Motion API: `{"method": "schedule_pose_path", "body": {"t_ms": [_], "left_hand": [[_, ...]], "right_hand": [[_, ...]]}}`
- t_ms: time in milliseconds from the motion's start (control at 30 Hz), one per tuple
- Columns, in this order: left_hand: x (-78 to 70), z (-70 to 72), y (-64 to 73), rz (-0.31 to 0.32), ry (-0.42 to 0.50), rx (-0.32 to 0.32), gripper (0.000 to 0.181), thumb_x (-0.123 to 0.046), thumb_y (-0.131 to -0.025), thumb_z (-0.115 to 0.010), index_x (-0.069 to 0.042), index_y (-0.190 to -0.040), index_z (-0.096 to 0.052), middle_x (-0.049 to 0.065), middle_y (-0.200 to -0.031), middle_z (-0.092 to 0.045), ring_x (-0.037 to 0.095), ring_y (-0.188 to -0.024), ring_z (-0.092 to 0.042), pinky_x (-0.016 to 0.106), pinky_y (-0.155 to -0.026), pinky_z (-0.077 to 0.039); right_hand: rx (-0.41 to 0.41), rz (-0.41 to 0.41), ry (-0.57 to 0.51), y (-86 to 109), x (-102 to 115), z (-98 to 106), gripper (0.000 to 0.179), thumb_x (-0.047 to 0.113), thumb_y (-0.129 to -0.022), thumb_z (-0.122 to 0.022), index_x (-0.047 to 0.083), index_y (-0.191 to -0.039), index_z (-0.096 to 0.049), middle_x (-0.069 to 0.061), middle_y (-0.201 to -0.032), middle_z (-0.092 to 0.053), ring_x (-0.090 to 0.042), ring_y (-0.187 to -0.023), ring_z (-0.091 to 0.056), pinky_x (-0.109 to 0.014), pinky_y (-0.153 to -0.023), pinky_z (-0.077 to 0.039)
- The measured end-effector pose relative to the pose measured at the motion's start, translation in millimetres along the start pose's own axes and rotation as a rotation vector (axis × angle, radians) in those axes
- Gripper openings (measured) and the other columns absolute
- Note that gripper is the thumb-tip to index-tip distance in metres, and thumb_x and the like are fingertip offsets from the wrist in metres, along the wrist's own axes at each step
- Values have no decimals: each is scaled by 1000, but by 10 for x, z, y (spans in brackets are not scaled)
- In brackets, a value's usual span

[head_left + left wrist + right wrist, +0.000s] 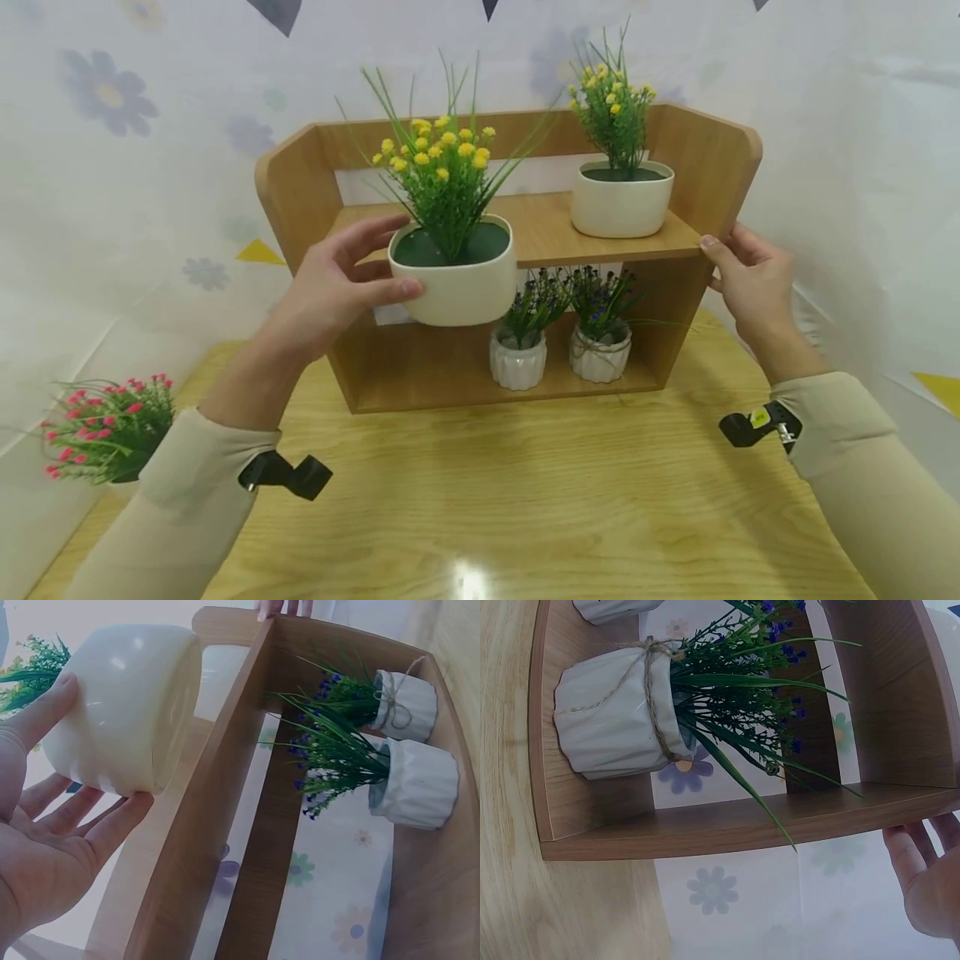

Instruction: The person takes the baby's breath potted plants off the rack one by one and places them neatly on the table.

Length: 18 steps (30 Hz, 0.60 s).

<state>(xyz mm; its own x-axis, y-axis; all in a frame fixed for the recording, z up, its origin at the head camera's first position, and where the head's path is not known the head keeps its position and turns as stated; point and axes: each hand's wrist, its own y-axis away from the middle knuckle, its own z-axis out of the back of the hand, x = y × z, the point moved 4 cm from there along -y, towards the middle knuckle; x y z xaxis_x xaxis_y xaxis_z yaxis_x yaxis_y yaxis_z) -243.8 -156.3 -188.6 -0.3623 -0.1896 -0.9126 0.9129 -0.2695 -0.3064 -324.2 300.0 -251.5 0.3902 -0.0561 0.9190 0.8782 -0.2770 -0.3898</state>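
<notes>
My left hand [337, 275] grips a cream oval flowerpot [459, 292] with yellow flowers and long grass blades, thumb on its front and fingers at its far side. In the left wrist view the pot [124, 705] is held up beside the upper board, its underside showing. My right hand [757, 275] holds the right side of a two-tier wooden shelf [517, 396], thumb at the front edge where the upper board meets the side panel. A matching cream pot [622, 208] with yellow flowers stands on the right of the upper board.
On the lower tier stand two small white ribbed pots, the left pot [517, 367] and the twine-tied right pot [600, 354], both with purple flowers. A pink-flowered plant [112, 425] is at the left of the wooden table [510, 492]. A flower-patterned cloth [187, 167] hangs behind.
</notes>
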Motion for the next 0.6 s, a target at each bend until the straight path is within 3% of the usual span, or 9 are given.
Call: {"method": "schedule_pose_path", "body": {"t_ms": [233,500,600], "left_hand": [[118,75,239,40,-37,-37,71,-5,-88,-78,-14,-151,-46,5,-145,-53,25,-122,-60,29,-94,-52],[294,166,527,-28,-110,-29,67,-1,-86,-79,-6,-145,-48,10,-127,-63,20,-107,-67,29,-85,-57],[376,199,641,-12,-111,-24,69,-1,-87,-78,-5,-147,-45,10,-120,-62,19,-105,-66,29,-82,-57]], "right_hand": [[2,-7,6,-25,-16,-12,50,19,-93,-75,10,-140,-61,6,-110,-70,-9,-104,-64,-17,-65,-55],[2,-20,14,-23,-18,3,52,21,-93,-74,12,-142,-59,4,-116,-69,-10,-108,-63,-16,-66,-55],[3,-22,22,-22,-25,16,52,21,-93,-74,13,-142,-59,4,-117,-68,-10,-108,-63,-17,-67,-55]]}}
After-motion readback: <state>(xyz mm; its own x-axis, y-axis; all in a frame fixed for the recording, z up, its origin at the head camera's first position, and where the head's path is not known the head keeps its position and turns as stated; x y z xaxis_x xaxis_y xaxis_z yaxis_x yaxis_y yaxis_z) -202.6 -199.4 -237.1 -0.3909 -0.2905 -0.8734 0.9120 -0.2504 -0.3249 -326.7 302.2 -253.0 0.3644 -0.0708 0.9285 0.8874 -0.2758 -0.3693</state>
